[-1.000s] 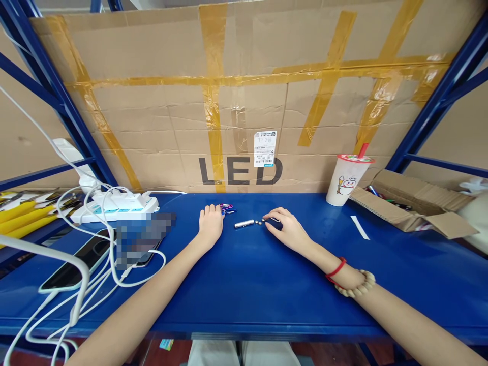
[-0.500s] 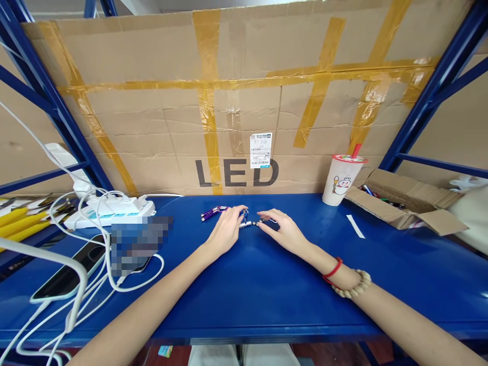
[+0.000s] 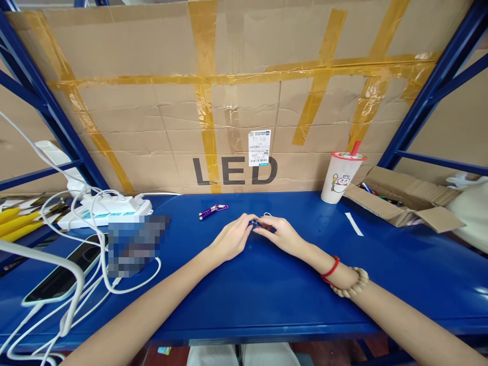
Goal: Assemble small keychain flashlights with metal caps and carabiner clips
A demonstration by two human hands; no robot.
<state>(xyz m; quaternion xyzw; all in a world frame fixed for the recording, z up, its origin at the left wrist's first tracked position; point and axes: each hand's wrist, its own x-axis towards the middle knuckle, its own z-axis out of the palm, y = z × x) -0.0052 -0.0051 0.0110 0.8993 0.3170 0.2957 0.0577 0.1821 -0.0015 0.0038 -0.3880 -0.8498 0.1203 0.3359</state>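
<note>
In the head view, the two hands meet near the middle of the frame, a little below centre. The left hand (image 3: 232, 238) comes up from the lower left, its fingers bent and drawn together on a small dark-blue object (image 3: 254, 222). That object lies right at the left fingertips, in the narrow space between the hands, and is partly covered by the fingers, so its full shape cannot be told. The right hand (image 3: 281, 235) reaches in from the lower right with thumb and forefinger pointing at the same spot; their tips are at or just beside the object, and whether they grip anything cannot be told. A thin white loop (image 3: 268, 214) shows just above the right hand's fingers.

A purple cylinder with a clip (image 3: 208, 212) lies on the blue tabletop (image 3: 244, 300), to the upper left of the left hand and apart from it. Right of centre is a white strip (image 3: 354, 224), well apart from the right hand. Beyond it, a cup with a red straw (image 3: 340, 179) stands before an open cardboard box (image 3: 400, 201) at the right. White cables (image 3: 102, 254), a phone (image 3: 63, 274) and a power strip (image 3: 110, 209) fill the left side.
</note>
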